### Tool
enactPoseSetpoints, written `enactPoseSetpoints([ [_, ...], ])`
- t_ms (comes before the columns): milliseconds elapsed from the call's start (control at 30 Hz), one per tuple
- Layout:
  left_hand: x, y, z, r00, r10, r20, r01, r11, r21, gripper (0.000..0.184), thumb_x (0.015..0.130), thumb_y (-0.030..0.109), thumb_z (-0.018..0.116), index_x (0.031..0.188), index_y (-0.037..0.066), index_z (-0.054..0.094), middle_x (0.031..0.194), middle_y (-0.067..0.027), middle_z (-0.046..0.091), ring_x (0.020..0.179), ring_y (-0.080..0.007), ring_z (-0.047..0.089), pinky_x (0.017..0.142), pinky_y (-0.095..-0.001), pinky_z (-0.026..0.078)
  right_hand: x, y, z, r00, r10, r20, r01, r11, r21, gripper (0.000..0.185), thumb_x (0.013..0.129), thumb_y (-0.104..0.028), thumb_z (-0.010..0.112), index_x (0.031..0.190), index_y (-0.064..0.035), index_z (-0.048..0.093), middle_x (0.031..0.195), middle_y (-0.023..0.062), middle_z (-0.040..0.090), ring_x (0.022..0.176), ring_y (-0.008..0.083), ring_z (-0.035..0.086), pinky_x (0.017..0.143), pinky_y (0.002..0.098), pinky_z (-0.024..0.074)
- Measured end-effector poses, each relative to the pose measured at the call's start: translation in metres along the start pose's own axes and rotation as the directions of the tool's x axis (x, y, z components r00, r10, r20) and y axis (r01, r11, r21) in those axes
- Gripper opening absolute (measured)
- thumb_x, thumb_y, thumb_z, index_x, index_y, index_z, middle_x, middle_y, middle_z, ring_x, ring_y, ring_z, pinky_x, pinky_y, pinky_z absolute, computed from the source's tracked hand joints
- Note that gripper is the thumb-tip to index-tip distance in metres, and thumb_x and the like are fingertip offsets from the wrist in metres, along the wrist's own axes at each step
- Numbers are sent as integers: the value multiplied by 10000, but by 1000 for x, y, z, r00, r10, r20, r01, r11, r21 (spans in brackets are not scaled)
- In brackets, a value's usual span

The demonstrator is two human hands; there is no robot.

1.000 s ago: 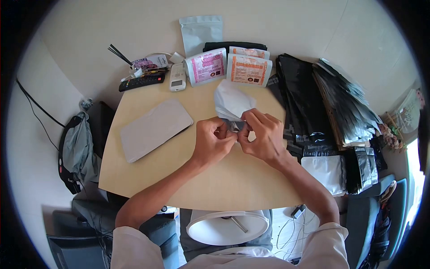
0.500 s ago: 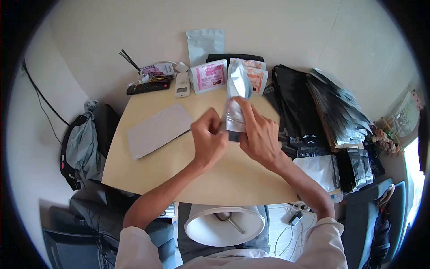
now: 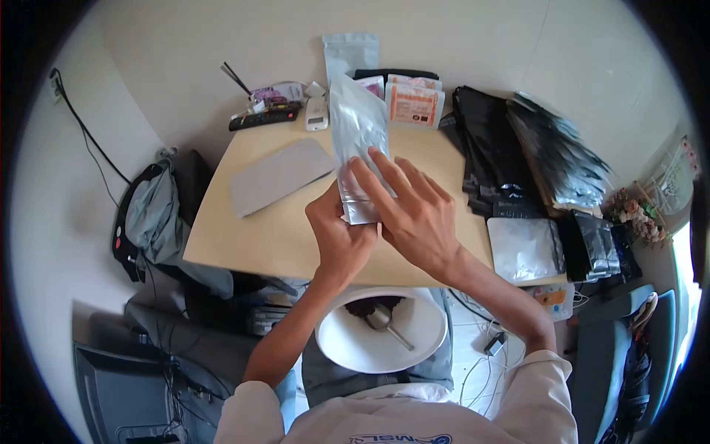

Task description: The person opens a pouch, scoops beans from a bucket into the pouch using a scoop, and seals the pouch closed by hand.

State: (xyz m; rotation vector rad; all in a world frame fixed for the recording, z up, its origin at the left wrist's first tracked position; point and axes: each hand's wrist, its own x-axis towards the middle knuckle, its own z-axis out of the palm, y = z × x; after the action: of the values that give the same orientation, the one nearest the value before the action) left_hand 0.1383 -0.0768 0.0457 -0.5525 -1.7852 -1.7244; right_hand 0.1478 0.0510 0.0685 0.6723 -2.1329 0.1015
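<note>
A silver foil pouch [image 3: 356, 122] stands tilted above the table, its broad face towards me. My left hand [image 3: 339, 235] is closed around the pouch's lower left edge, with part of its fingers hidden behind the foil. My right hand [image 3: 418, 214] lies against the pouch's front, fingers stretched out and spread over the lower half; its thumb is out of sight. Below my hands, a white bucket [image 3: 333, 344] sits between my legs. Inside it are a metal scoop [image 3: 382, 320] and some dark contents [image 3: 362, 304].
A flat grey pouch [image 3: 281, 176] lies on the table [image 3: 222, 240]. Along the back are a remote control [image 3: 263, 118], a white handheld device [image 3: 316, 115] and orange-labelled pouches [image 3: 414, 103]. Black pouches [image 3: 492, 148] and stacked silver pouches [image 3: 558, 155] cover the right side.
The pouch has turned its broad face to me and moved left. My right hand's fingers have spread across it, while my left hand has closed on its lower edge. My view has shifted.
</note>
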Motion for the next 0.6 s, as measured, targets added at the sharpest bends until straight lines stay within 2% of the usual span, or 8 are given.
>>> enactPoseSetpoints([
  [100,-22,2,-13,989,-103,-108,104,995,7,239,774,-34,662,996,-66,579,766,-48,611,757,-96,581,641,-253,472,-6,-20,-13,993,84,-82,-79,995,59,536,767,-149,627,1297,-118,555,1287,177,554,1047,351,606,788,394,559],
  [233,-59,38,-22,967,-243,-77,223,952,-210,382,788,-53,635,1122,-14,452,982,-93,564,952,-125,554,788,-266,473,-20,-57,-28,990,98,-105,-85,990,115,545,756,-137,620,1299,-122,572,1291,191,565,1016,367,632,804,399,565],
  [300,-75,43,-42,948,-303,95,318,899,-302,701,753,-28,656,1335,23,268,1288,-165,441,1194,-190,476,975,-332,427,-27,-71,-38,986,102,-132,-84,987,134,521,758,-131,618,1278,-124,591,1280,184,577,1018,365,633,788,395,571],
  [367,-79,59,-68,908,-246,338,386,804,-452,826,719,44,704,1378,41,206,1369,-169,375,1276,-243,426,1044,-386,378,-31,-83,-51,978,99,-184,-78,990,119,496,743,-131,628,1239,-139,624,1268,162,594,1014,346,637,764,386,579],
  [400,-81,65,-80,873,-196,447,430,742,-513,891,702,81,728,1400,51,175,1410,-171,342,1317,-269,401,1079,-414,354,-33,-86,-54,975,82,-209,-56,990,126,501,738,-132,632,1238,-147,624,1269,156,595,1011,340,638,759,384,579],
  [500,-101,67,-101,806,-276,524,586,502,-636,1356,549,591,832,1501,56,28,1547,-170,164,1414,-324,260,1151,-462,251,-38,-102,-67,970,73,-231,-23,976,214,477,719,-131,652,1194,-165,649,1232,141,616,991,324,650,746,371,581],
  [533,-106,63,-104,808,-246,535,588,380,-714,1365,548,662,782,1504,49,24,1550,-180,155,1417,-327,251,1153,-466,248,-38,-109,-73,970,77,-232,-16,967,253,462,712,-130,660,1172,-170,661,1213,136,627,982,319,656,743,367,582],
  [600,-117,51,-91,900,57,432,434,-43,-900,1401,545,803,681,1510,36,17,1557,-198,135,1423,-332,234,1157,-474,242,-39,-121,-83,977,39,-207,34,941,336,413,703,-122,691,1113,-164,705,1155,142,664,955,330,684,776,373,587],
])
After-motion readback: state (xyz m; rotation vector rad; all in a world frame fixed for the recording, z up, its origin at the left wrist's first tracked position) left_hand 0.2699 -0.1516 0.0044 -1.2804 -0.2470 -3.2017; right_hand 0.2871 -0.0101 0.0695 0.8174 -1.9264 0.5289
